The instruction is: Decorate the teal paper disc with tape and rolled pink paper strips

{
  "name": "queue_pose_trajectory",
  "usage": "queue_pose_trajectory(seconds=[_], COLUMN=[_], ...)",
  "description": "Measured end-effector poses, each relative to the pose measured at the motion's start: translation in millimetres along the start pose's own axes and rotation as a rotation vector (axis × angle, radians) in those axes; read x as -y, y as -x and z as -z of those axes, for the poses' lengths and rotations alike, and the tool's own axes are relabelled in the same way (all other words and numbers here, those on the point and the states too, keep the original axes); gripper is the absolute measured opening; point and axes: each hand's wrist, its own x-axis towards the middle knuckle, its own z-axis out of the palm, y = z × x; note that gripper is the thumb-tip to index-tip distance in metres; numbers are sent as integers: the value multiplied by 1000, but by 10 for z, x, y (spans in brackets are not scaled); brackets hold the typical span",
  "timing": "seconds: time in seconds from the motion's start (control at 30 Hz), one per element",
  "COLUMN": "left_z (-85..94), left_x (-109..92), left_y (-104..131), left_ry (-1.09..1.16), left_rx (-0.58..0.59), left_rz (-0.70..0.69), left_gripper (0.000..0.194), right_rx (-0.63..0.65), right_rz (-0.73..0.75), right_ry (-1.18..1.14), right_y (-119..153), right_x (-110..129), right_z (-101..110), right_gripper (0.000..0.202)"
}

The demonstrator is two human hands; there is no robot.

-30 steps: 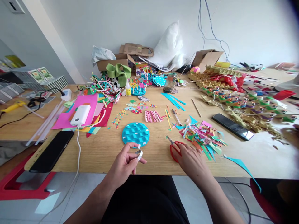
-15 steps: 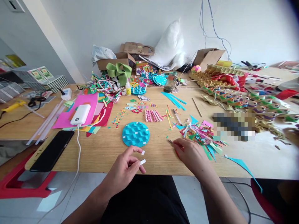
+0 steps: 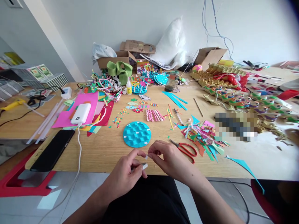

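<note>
Head view: nearest is the person's black-clad lap, below the table's front edge. The left hand is partly curled, thumb and lower fingers closed on a white tape, its forefinger stretched out to a small white piece. The right hand meets it there, thumb and forefinger drawn together in a pinch on the piece, the other fingers bent. Just right of this hand lie the red-handled scissors, blades slightly apart and pointing away to the left. Beyond the hands, the blue disc lies flat, its wavy surface dotted with white bits. Left of it is a black phone; to its right, past the scissors, spreads a heap of coloured scraps. Farther back come a pen, pink beads in rows and paper fish. Behind them stand a glue bottle and a glass jar, then a white bag by the wall.
</note>
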Motion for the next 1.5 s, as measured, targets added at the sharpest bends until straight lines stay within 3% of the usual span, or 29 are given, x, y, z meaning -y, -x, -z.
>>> queue_pose_trajectory(seconds=[0.8, 1.0, 1.23, 1.5], left_z=[190, 266, 408, 377], left_x=[147, 197, 231, 218], left_y=[39, 61, 78, 83], left_ry=[48, 152, 228, 202], left_rx=[11, -12, 1, 52], left_rz=[36, 93, 86, 112], left_gripper=[26, 40, 42, 37], right_rx=[117, 60, -65, 12], right_rz=[15, -46, -196, -82], right_ry=[37, -12, -200, -205], right_y=[-129, -180, -275, -333], right_x=[127, 161, 117, 159], right_z=[-127, -130, -151, -278], right_gripper=[9, 11, 16, 12])
